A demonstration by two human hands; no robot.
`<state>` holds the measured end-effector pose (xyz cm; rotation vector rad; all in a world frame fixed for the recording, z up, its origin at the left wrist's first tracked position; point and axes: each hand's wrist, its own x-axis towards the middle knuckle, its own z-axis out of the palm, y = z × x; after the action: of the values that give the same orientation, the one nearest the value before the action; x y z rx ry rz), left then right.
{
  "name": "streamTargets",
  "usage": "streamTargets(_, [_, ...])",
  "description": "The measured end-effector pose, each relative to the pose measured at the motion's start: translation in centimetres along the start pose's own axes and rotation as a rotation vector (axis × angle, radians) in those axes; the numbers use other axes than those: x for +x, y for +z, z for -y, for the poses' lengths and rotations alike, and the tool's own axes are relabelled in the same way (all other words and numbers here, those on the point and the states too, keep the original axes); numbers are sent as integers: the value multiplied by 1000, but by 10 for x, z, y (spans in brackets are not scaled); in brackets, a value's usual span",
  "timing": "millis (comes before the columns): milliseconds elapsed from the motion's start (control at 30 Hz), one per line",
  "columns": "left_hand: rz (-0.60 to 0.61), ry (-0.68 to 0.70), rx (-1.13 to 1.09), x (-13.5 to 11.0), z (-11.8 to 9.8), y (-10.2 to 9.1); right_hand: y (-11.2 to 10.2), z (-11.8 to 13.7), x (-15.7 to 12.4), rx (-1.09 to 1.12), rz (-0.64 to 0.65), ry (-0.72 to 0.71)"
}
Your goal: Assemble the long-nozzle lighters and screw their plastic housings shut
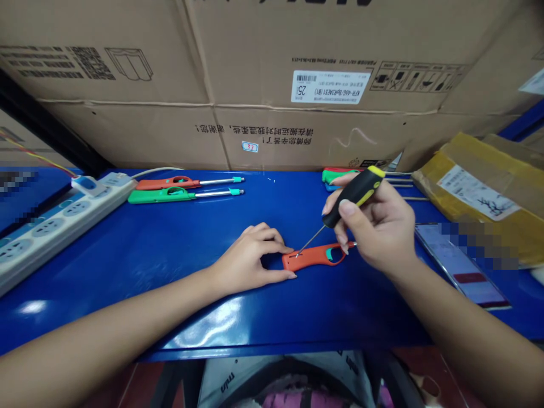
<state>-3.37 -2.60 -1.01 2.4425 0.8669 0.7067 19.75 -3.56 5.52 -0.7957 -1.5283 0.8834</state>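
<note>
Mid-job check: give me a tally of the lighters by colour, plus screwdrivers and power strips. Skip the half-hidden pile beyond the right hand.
Orange lighters: 2
Green lighters: 1
Screwdrivers: 1
Power strips: 1
Total: 5

Lone head camera, worn by the person, looked forward and down across the table (182,238) from its 6 o'clock edge. Left hand (249,255) and right hand (385,229) sat fairly near, forearms (119,331) entering from 8 and 4; cardboard box (250,62) backed 12, lap (297,394) showed at 6.
</note>
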Motion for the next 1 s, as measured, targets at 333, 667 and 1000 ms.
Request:
streamTargets(333, [-5,-10,-22,2,0,0,12,-9,-17,-36,93,-13])
streamTargets(667, [-7,-19,-40,1,0,0,12,-14,-19,-6,150,-29])
streamTargets(1000, [-2,-31,-50,2,0,0,11,-15,-18,-66,120,-66])
